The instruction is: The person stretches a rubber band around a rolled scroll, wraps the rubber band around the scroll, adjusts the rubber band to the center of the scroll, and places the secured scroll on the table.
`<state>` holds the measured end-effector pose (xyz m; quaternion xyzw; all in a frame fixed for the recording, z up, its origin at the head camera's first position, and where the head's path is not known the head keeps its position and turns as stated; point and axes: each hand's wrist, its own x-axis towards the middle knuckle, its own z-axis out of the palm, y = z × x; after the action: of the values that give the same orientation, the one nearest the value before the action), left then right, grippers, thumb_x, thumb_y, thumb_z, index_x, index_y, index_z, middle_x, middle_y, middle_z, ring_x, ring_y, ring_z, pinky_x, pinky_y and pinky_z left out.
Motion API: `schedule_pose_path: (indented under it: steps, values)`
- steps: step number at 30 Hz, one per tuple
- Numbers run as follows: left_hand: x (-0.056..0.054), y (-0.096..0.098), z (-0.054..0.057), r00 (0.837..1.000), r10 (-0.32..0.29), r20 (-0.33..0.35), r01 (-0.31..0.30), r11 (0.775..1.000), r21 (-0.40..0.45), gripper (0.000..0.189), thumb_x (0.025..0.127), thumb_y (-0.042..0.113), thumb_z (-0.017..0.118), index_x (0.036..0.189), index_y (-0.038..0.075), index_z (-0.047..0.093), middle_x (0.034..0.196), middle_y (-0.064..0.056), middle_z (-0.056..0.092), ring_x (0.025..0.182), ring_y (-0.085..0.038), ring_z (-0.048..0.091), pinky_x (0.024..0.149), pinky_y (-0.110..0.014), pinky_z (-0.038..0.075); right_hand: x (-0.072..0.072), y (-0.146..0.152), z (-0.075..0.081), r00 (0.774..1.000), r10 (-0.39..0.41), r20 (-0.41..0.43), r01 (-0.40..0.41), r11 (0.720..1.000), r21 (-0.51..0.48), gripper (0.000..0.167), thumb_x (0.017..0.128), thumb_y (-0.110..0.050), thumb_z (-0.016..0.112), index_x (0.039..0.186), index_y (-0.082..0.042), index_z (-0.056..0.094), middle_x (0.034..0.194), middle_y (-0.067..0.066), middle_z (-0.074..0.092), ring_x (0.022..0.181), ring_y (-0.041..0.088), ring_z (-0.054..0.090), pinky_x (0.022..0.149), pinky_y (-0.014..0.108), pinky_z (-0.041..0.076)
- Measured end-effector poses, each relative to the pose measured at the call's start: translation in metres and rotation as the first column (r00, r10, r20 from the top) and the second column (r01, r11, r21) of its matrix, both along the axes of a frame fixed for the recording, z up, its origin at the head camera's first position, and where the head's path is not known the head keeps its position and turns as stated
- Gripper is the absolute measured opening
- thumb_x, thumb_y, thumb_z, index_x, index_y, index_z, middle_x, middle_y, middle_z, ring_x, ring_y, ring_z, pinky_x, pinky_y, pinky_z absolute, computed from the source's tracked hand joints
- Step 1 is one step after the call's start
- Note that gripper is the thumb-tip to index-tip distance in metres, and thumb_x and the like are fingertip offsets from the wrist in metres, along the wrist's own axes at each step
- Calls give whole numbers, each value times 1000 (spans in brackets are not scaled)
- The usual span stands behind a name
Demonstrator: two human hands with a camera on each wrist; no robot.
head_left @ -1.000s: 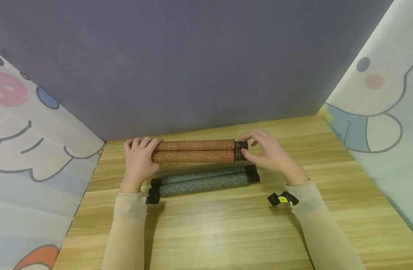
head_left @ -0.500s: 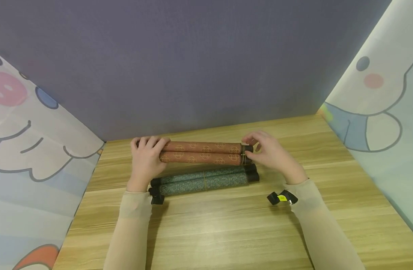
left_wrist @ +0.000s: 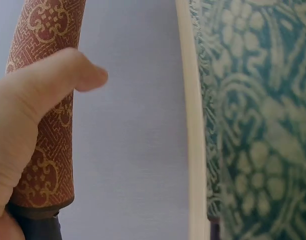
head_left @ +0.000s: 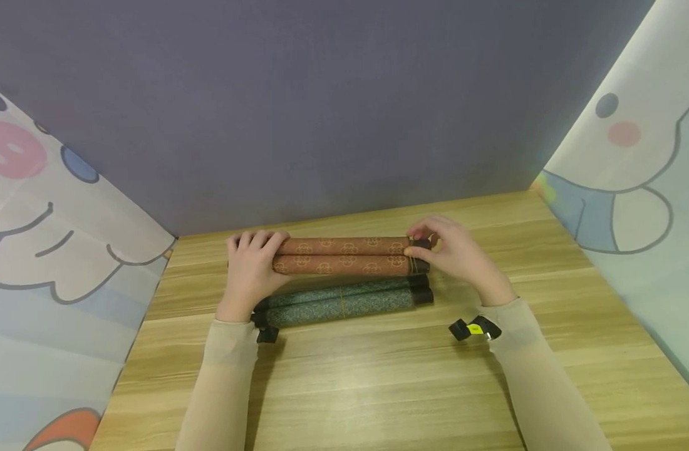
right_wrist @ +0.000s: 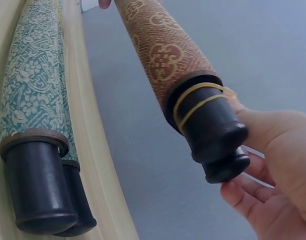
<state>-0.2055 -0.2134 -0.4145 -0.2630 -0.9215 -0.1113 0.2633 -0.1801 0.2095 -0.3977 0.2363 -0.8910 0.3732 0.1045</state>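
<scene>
A red-brown patterned scroll, rolled as two parallel rolls with black end knobs, lies across both hands. My left hand grips its left end, thumb along the near roll and fingers over the far one. At the right end, a yellow rubber band loops round the knobs. My right hand pinches at this band, the thumb tip right at it and the other fingers behind the knobs. Just nearer to me, a green patterned scroll lies on the table, a thin band round its middle.
The wooden table ends at a grey-purple wall behind the scrolls. Cartoon-printed panels stand on both sides. Black wrist cameras hang at the sleeves, the left one overlapping the green scroll's left end.
The red-brown scroll and my left hand have moved right. My right thumb and fingers have closed in on the band at the right end. The green scroll stays put.
</scene>
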Motion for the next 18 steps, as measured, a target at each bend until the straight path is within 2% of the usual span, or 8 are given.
schedule_pose_path:
  steps: [2, 5, 11, 14, 18]
  values:
    - [1, 1, 2, 1000, -4, -3, 4, 1000, -10, 79, 61, 34, 108, 129, 15, 70, 120, -15, 74, 107, -48, 63, 101, -69, 40, -1, 1, -2, 1000, -2, -22, 2, 1000, 3, 32, 92, -12, 91, 118, -2, 76, 108, 8, 74, 98, 23, 68, 81, 40, 56]
    - [2, 4, 4, 1000, -7, 3, 7, 1000, -30, 80, 62, 37, 107, 129, 13, 70, 119, -16, 74, 108, -46, 64, 103, -67, 41, -1, 1, -4, 999, -5, -49, 5, 1000, 6, 31, 92, -13, 90, 118, -3, 77, 109, 8, 74, 98, 23, 67, 83, 41, 55]
    - [4, 12, 9, 998, -31, 47, 34, 997, -63, 72, 65, 26, 102, 123, 5, 66, 111, -18, 74, 103, -43, 69, 98, -62, 48, -1, 1, -7, 989, 20, -149, -18, 1000, 19, 26, 94, -10, 88, 117, -3, 77, 116, 11, 76, 102, 27, 71, 84, 44, 58]
    - [6, 17, 10, 996, -34, 88, 41, 996, -80, 74, 67, 22, 100, 131, 5, 66, 116, -18, 74, 107, -44, 70, 97, -60, 49, -1, 0, -8, 977, 32, -212, -29, 999, 19, 24, 93, -8, 88, 115, -3, 77, 117, 12, 77, 104, 29, 73, 86, 46, 60]
    - [8, 23, 9, 990, -48, 132, 61, 993, -103, 81, 70, 15, 98, 144, 13, 65, 126, -16, 73, 116, -44, 68, 101, -61, 48, -1, 0, -8, 966, 44, -254, -42, 999, 12, 21, 94, -7, 87, 112, -3, 78, 115, 12, 78, 102, 28, 74, 85, 46, 61]
